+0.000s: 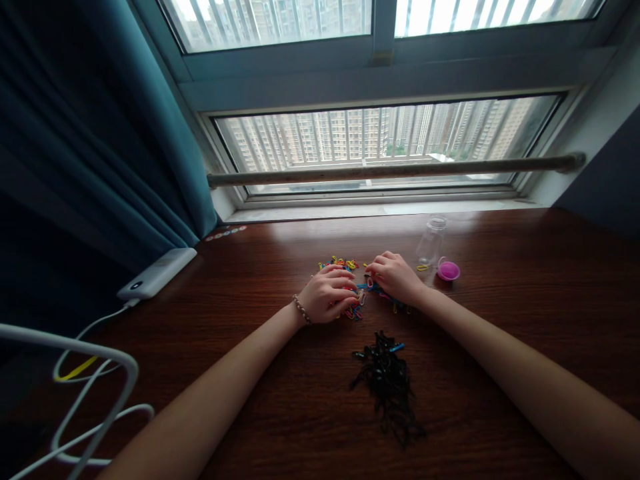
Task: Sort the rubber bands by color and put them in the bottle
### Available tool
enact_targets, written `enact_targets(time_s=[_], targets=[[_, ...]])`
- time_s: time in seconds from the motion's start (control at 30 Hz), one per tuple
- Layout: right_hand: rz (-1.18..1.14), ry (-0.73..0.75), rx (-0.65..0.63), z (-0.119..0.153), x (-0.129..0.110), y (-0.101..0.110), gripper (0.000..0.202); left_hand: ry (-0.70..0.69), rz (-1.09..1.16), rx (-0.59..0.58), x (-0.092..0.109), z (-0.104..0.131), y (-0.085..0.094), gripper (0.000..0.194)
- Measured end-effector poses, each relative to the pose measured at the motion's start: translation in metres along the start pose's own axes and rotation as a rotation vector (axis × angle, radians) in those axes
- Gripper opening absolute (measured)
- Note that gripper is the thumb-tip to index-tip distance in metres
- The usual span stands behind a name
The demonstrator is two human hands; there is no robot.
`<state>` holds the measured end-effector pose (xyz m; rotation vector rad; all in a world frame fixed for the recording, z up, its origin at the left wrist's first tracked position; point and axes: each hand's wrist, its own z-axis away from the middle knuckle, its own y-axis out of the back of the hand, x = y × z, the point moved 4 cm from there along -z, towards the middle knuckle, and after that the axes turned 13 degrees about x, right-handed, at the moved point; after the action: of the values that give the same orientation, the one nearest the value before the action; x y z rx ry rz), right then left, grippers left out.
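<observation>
Small colourful loop-shaped clips (354, 312) lie in a loose pile on the brown wooden table. My left hand (327, 293), with a bracelet at the wrist, lies over the pile's left part, fingers spread and open. On the right part rests my right hand (393, 275), its fingers bent down with the tips among the clips. I see nothing clearly gripped in it; the undersides of both hands are hidden. Nearer to me lies a separate heap of small black pieces (387, 373) with one blue piece (397, 347) on it.
A clear jar (431, 241) stands behind my right hand, beside a pink lid (449, 271) and a single yellow clip (423, 268). At left are a white power bank (157, 273) with a cable and a blue curtain (110, 120). A rail (395, 171) crosses the window.
</observation>
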<state>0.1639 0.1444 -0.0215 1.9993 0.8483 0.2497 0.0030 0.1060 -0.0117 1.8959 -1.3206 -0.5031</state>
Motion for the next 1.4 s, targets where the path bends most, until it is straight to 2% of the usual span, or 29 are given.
enact_targets(time_s=[0.1,0.2,0.27,0.33,0.5,0.57,0.6,0.63,0.73,0.8,0.87,0.93,1.07,1.17,1.27,1.4], targets=[[-0.042,-0.037,0.045,-0.001,0.001,0.004,0.019,-0.001,0.021,-0.019,-0.001,0.000,0.000,0.020],[-0.184,-0.124,0.107,-0.006,0.007,0.015,0.013,0.025,0.024,-0.056,-0.001,-0.001,0.001,0.022],[-0.311,-0.197,0.066,-0.009,0.009,0.025,0.010,0.038,0.023,-0.090,0.000,-0.003,0.001,0.024],[-0.456,-0.242,-0.121,-0.011,0.004,0.034,0.008,0.041,0.024,-0.114,0.001,-0.004,0.000,0.026],[-0.834,-0.181,-0.833,0.009,-0.033,0.048,0.019,0.058,0.027,-0.084,-0.004,-0.002,-0.003,0.031],[-0.864,-0.172,-0.965,0.015,-0.040,0.046,0.022,0.109,0.024,0.003,-0.009,0.001,-0.001,0.031],[-0.850,-0.172,-0.941,0.015,-0.040,0.043,0.022,0.141,0.025,0.061,-0.011,0.003,0.001,0.031],[-0.825,-0.173,-0.850,0.012,-0.039,0.040,0.021,0.173,0.031,0.119,-0.013,0.004,0.003,0.031],[-0.682,-0.091,-0.391,0.000,-0.028,0.031,0.020,0.226,0.080,0.209,-0.016,0.008,0.007,0.032],[-0.580,0.040,-0.201,-0.002,-0.026,0.026,0.026,0.213,0.128,0.193,-0.014,0.009,0.007,0.033],[-0.502,0.164,-0.185,0.000,-0.025,0.018,0.033,0.181,0.150,0.167,-0.012,0.008,0.006,0.034],[-0.441,0.209,-0.200,0.003,-0.021,0.013,0.036,0.157,0.137,0.164,-0.012,0.008,0.006,0.034],[-0.365,0.158,-0.121,0.002,-0.013,0.016,0.031,0.125,0.103,0.176,-0.013,0.009,0.006,0.036],[-0.373,0.156,-0.042,0.001,-0.016,0.018,0.028,0.113,0.066,0.145,-0.013,0.008,0.006,0.040],[-0.352,0.158,0.010,0.003,-0.024,0.012,0.020,0.099,0.027,0.097,-0.010,0.006,0.006,0.040],[-0.272,0.138,0.015,0.009,-0.033,-0.001,0.012,0.088,-0.011,0.069,-0.009,0.005,0.005,0.034]])
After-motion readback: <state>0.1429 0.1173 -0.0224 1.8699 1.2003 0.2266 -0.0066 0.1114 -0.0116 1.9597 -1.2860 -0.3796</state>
